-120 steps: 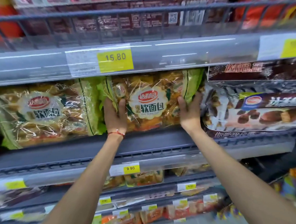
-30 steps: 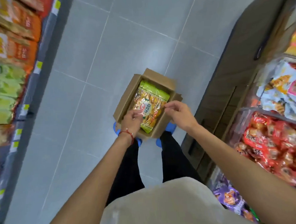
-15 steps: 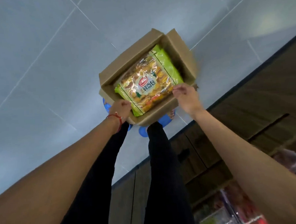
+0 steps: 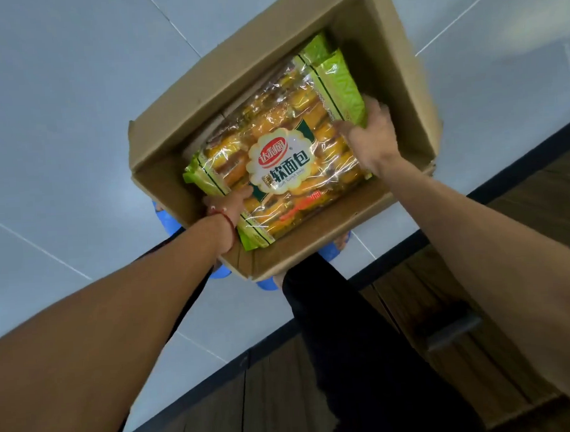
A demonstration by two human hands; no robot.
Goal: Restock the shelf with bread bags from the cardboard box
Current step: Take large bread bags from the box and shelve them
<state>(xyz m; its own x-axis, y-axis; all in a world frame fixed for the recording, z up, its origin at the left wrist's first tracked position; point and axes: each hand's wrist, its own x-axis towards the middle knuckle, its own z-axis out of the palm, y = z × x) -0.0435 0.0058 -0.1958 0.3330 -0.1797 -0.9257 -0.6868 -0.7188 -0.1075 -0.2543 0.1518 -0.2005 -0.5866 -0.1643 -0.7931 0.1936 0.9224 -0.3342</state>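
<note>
Green-edged clear plastic, golden buns inside: the bread bag (image 4: 281, 163) lies in the cardboard box (image 4: 383, 45), left hand (image 4: 227, 204) and right hand (image 4: 370, 137) gripping opposite edges.

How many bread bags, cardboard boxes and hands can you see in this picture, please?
Bread bag: 1 in view
Cardboard box: 1
Hands: 2, the left hand and the right hand, both gripping the bag
Total: 4
</note>
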